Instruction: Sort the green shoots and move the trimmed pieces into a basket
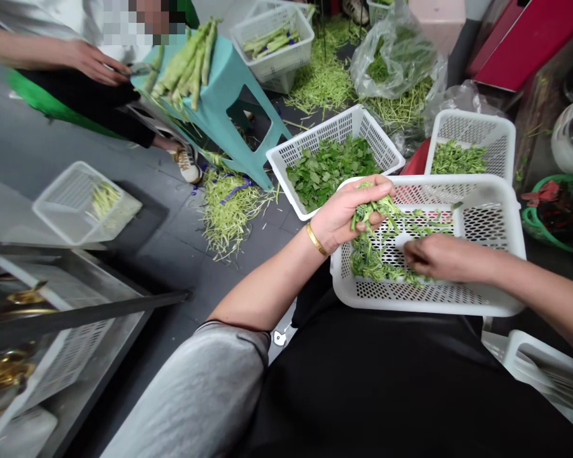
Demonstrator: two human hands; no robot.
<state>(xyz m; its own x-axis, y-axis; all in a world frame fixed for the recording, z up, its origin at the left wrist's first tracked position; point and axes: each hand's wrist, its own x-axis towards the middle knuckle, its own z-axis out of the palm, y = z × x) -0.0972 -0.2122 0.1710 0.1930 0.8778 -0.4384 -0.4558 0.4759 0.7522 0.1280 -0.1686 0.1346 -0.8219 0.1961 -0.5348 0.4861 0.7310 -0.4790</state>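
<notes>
My left hand (337, 213), with a gold bracelet at the wrist, is closed around a bunch of leafy green stems (375, 210) over the left side of a white slotted basket (491, 305). More chopped greens (370, 261) lie along that basket's left and front inside. My right hand (442, 257) is low in the basket, its fingers curled together and blurred; what they hold, if anything, cannot be made out. Just beyond stands a white basket (291, 152) of loose green leaves (332, 168). Another white basket (501, 133) holds cut greens (458, 158).
Left, a person's hand (98, 63) holds a tool by a teal stool (243, 83) bearing long stalks (191, 63). Trimmings (229, 210) litter the floor. A plastic bag (386, 57) sits behind, a green basket (535, 216) at right, a metal rack (100, 292) at lower left.
</notes>
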